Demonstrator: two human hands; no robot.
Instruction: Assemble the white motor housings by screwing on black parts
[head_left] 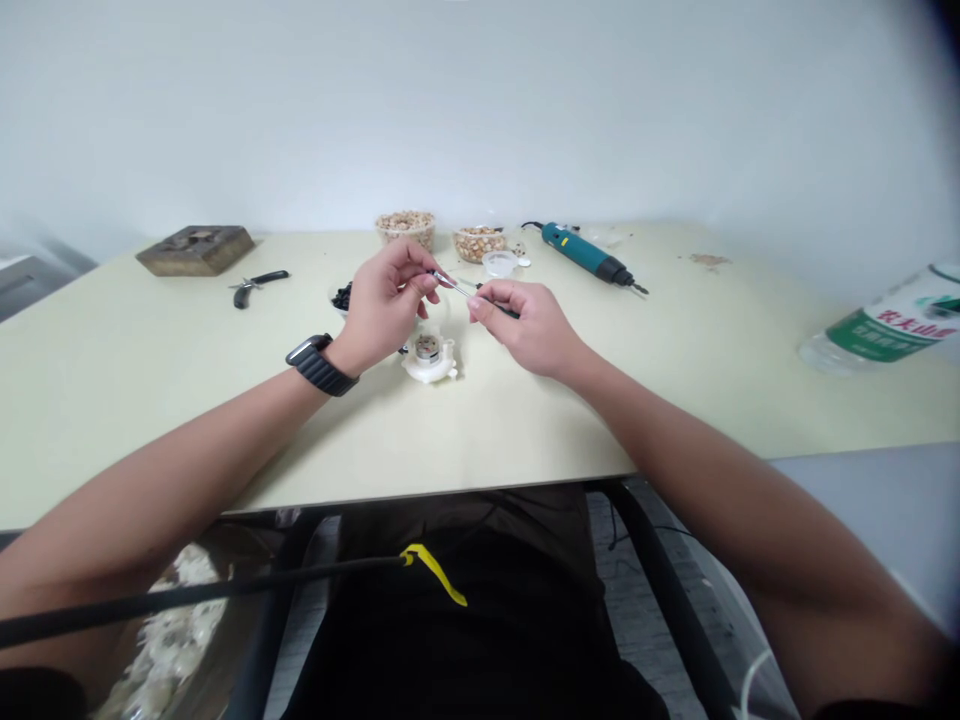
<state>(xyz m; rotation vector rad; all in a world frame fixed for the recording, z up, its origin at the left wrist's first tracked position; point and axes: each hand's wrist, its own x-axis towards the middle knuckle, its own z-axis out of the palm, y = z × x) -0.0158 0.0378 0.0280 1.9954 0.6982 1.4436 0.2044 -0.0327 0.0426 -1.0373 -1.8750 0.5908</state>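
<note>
My right hand (525,325) pinches a pair of thin metal tweezers (459,284) by the handle end. Its tips point left and up toward my left hand (386,300), whose fingers are pinched together at the tweezer tips on something too small to make out. My left wrist wears a black watch (319,365). Just below both hands a small white plastic part with a round metal centre (429,358) sits on the pale table (225,400). A dish of small black pieces (343,297) lies partly hidden behind my left hand.
Two bowls of tan pellets (406,227) (478,242) and a small clear cup (499,263) stand at the back. A teal electric screwdriver (589,255) lies to the back right, black pliers (255,286) and a wooden block (195,249) to the back left, a plastic bottle (889,325) at the right edge.
</note>
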